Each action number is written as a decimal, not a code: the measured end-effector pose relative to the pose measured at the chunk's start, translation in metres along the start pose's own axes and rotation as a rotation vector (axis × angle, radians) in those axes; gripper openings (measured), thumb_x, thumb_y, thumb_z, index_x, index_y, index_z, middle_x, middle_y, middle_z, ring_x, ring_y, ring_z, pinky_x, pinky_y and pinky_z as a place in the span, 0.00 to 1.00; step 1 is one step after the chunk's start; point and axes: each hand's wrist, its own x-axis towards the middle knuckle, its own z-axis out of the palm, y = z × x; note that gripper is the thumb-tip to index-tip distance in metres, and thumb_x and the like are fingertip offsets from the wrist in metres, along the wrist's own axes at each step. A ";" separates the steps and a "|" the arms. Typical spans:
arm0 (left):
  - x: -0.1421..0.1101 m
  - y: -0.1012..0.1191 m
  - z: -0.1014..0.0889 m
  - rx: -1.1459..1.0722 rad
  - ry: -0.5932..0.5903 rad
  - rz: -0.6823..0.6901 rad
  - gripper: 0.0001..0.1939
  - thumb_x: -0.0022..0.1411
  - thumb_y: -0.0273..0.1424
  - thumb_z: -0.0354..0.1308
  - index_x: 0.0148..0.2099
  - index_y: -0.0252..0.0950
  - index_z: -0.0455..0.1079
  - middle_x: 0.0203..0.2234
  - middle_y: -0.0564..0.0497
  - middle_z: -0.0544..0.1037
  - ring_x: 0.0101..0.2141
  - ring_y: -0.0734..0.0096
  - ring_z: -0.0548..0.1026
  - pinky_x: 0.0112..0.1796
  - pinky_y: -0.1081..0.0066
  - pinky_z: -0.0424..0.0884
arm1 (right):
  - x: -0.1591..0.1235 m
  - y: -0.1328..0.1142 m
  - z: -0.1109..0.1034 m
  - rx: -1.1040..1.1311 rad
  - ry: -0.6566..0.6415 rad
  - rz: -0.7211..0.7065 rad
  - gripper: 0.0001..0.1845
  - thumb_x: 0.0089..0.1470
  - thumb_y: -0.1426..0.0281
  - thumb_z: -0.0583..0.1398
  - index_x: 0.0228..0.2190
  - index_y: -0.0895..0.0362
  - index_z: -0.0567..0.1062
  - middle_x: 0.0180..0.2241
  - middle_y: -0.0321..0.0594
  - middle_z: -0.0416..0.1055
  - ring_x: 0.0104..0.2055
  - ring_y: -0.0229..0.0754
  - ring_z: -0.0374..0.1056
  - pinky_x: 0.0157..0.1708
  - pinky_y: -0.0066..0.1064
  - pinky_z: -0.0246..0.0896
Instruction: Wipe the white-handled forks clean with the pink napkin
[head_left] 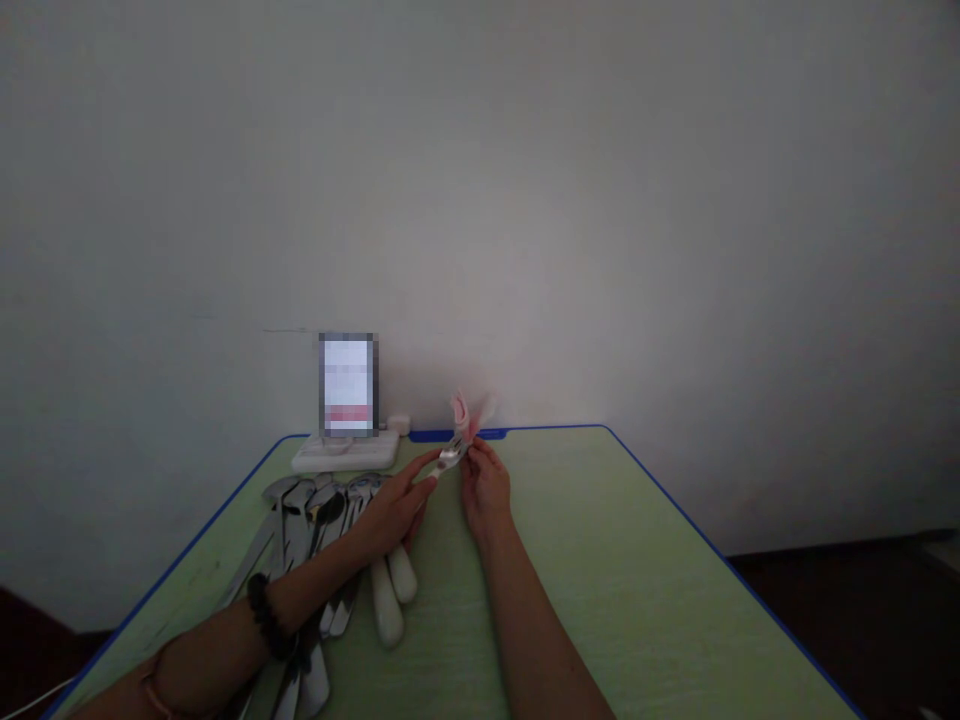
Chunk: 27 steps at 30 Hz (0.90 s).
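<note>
My left hand (pixel 397 508) is closed on a fork (pixel 448 457) with a pale handle, its metal head tilted up toward the right. My right hand (pixel 487 488) pinches a thin pink-and-white cloth or tissue (pixel 471 420) at the tines. The cloth stands up above my fingers and covers part of the fork's tip. Beneath and beside my left forearm lies a pile of metal cutlery (pixel 298 510), spoons among it. Two thick cream handles (pixel 387 610) stick out of the pile toward me. My arm hides part of the heap.
A lit, blurred-out screen (pixel 349 385) stands at the table's back left, behind a white power strip or base (pixel 345 453). A small white plug-like block (pixel 398 426) is beside it. The green table (pixel 637 580) has a blue edge and meets a plain wall (pixel 675 250).
</note>
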 end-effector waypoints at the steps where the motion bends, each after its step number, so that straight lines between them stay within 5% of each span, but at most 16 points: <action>1: 0.000 0.000 0.000 0.003 0.001 0.001 0.29 0.63 0.41 0.45 0.61 0.30 0.56 0.06 0.62 0.60 0.10 0.74 0.60 0.17 0.76 0.58 | 0.000 0.000 0.000 -0.004 0.006 -0.002 0.06 0.35 0.77 0.62 0.22 0.57 0.74 0.25 0.34 0.75 0.32 0.34 0.69 0.41 0.28 0.64; 15: 0.000 -0.004 -0.001 -0.005 -0.001 0.016 0.29 0.62 0.42 0.46 0.61 0.33 0.58 0.07 0.62 0.61 0.11 0.72 0.61 0.19 0.74 0.61 | 0.003 0.012 -0.012 -0.303 -0.095 -0.159 0.11 0.37 0.72 0.61 0.29 0.57 0.73 0.29 0.35 0.74 0.33 0.37 0.68 0.37 0.30 0.63; 20: -0.001 0.000 0.000 0.017 -0.004 0.018 0.29 0.63 0.42 0.45 0.61 0.31 0.56 0.07 0.62 0.60 0.11 0.73 0.61 0.18 0.75 0.60 | 0.004 0.014 -0.015 -0.416 -0.007 -0.243 0.12 0.38 0.70 0.60 0.30 0.59 0.74 0.29 0.38 0.76 0.33 0.39 0.68 0.36 0.30 0.62; 27: -0.002 0.003 -0.001 0.024 0.001 0.026 0.29 0.63 0.42 0.44 0.62 0.30 0.56 0.06 0.62 0.60 0.11 0.73 0.62 0.18 0.75 0.59 | 0.003 0.015 -0.012 -0.304 0.053 -0.220 0.18 0.36 0.69 0.63 0.34 0.60 0.75 0.32 0.41 0.77 0.36 0.42 0.69 0.38 0.33 0.63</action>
